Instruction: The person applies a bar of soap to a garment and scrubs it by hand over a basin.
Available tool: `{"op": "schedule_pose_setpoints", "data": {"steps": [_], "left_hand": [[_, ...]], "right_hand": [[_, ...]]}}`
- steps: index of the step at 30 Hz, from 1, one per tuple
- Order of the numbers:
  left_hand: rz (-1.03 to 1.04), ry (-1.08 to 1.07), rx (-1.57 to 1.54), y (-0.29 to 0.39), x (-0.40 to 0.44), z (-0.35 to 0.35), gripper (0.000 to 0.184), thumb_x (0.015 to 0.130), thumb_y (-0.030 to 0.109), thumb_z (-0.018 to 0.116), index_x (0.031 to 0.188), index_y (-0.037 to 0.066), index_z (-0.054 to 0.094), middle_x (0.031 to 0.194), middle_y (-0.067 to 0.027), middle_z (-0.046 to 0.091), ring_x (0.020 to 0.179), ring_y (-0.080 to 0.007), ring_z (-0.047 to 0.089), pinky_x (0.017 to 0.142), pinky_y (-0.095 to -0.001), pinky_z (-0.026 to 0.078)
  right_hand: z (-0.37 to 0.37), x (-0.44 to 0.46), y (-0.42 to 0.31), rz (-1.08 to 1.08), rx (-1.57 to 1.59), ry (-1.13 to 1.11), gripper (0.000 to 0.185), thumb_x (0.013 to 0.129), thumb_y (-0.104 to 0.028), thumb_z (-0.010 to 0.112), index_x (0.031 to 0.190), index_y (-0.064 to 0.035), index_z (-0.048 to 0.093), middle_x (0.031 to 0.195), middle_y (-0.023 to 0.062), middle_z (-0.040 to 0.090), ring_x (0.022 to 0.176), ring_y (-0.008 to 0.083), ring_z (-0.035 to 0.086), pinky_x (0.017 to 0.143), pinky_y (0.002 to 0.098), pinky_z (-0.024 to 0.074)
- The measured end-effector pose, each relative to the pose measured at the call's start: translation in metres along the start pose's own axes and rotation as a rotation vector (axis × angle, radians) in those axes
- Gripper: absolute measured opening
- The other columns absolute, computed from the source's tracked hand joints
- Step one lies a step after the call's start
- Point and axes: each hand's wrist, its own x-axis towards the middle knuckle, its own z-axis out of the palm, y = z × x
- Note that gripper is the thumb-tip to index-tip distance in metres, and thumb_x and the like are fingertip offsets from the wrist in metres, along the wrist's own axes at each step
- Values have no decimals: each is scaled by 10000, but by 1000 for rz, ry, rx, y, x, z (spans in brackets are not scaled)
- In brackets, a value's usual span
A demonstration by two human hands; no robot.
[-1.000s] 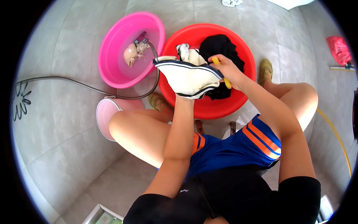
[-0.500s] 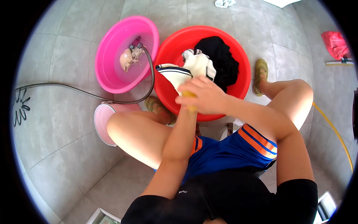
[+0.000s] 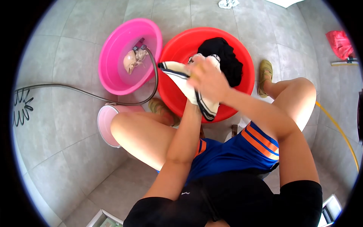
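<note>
Over the red basin (image 3: 172, 99), my right hand (image 3: 210, 79) is closed round the yellow brush (image 3: 196, 72), blurred by motion, against a cream garment with dark striped edges (image 3: 185, 85). The cloth drapes over my left hand, which is hidden; only the wrist shows below it. A black garment (image 3: 223, 55) lies in the basin's right part. More of the cream cloth is behind my right hand.
A pink basin (image 3: 107, 56) at the left holds water, beige cloth (image 3: 130, 61) and a shower hose (image 3: 77, 87). Near my left knee is a pink bucket (image 3: 104, 125). A red bag (image 3: 339, 44) and a yellow hose (image 3: 338, 130) are at the right.
My right hand with the brush moved down over my left forearm, then back up onto the cloth. The cream cloth shifted and now hangs down over my left wrist.
</note>
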Motion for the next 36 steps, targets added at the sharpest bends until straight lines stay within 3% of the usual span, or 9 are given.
{"op": "schedule_pose_setpoints", "data": {"steps": [3, 5, 7, 10, 16, 19, 24, 28, 36], "left_hand": [[184, -161, 803, 0, 0, -2, 468, 963, 313, 400, 1360, 88, 294, 1245, -98, 458, 1196, -202, 447, 1022, -315, 362], [411, -18, 477, -10, 2, 9, 454, 959, 354, 389, 1318, 79, 348, 1227, -99, 465, 1185, -210, 447, 986, -326, 392], [667, 268, -908, -39, 1, 46, 456, 951, 403, 381, 1262, 71, 402, 1215, -104, 465, 1160, -225, 459, 946, -343, 422], [86, 61, -523, -5, -3, 22, 435, 944, 401, 371, 1220, 70, 430, 1170, -107, 488, 1110, -235, 486, 917, -353, 436], [-24, -12, -606, -15, -5, 5, 411, 929, 398, 351, 1135, 70, 487, 1079, -113, 535, 1010, -254, 540, 858, -374, 464], [-55, -76, -754, -23, 1, -1, 408, 922, 397, 341, 1093, 69, 515, 1034, -115, 559, 961, -264, 567, 829, -385, 478], [-72, 298, -519, -14, -1, -13, 423, 915, 401, 322, 1035, 78, 567, 931, -111, 613, 847, -268, 618, 774, -384, 505], [-136, 104, -476, 24, -23, 14, 528, 937, 466, 344, 1289, 83, 434, 1230, -154, 492, 1097, -293, 525, 957, -394, 424], [-35, 53, -489, 13, -11, -17, 566, 935, 501, 335, 1308, 83, 417, 1271, -145, 472, 1152, -292, 485, 990, -408, 391]], "right_hand": [[0, 7, 26, 773, 435, 2, 283, 894, -275, 506, 1103, -90, 553, 1218, 139, 492, 1131, 341, 482, 941, 412, 403], [-2, 5, 8, 618, 352, 69, 335, 877, -292, 525, 1120, -64, 562, 1212, 150, 504, 1127, 354, 475, 951, 414, 398], [-14, 9, -48, 553, 333, 120, 444, 805, -351, 612, 1129, -51, 571, 1241, 212, 481, 1156, 378, 460, 974, 420, 390], [-30, 4, -53, 388, 433, 54, 449, 815, -329, 637, 1184, -109, 507, 1347, 221, 388, 1197, 335, 458, 946, 406, 425], [4, 6, -28, 956, 849, 225, 429, 888, -317, 541, 1191, -25, 456, 1132, 229, 504, 1042, 361, 515, 907, 400, 406], [19, 15, -47, 1217, 707, 536, 274, 867, -310, 564, 832, -68, 687, 833, 169, 647, 831, 333, 632, 716, 424, 499], [21, 4, -26, 1271, 925, 167, 419, 883, -300, 549, 1188, -28, 455, 1070, 243, 514, 996, 370, 507, 877, 419, 404], [2, 9, -29, 867, 427, 171, 367, 817, -171, 617, 1153, -77, 503, 1109, 161, 517, 1057, 332, 449, 904, 411, 381], [-28, 11, -44, 152, 471, -45, 508, 731, -283, 685, 1203, -171, 536, 1306, 117, 419, 1171, 309, 423, 939, 458, 364]]}}
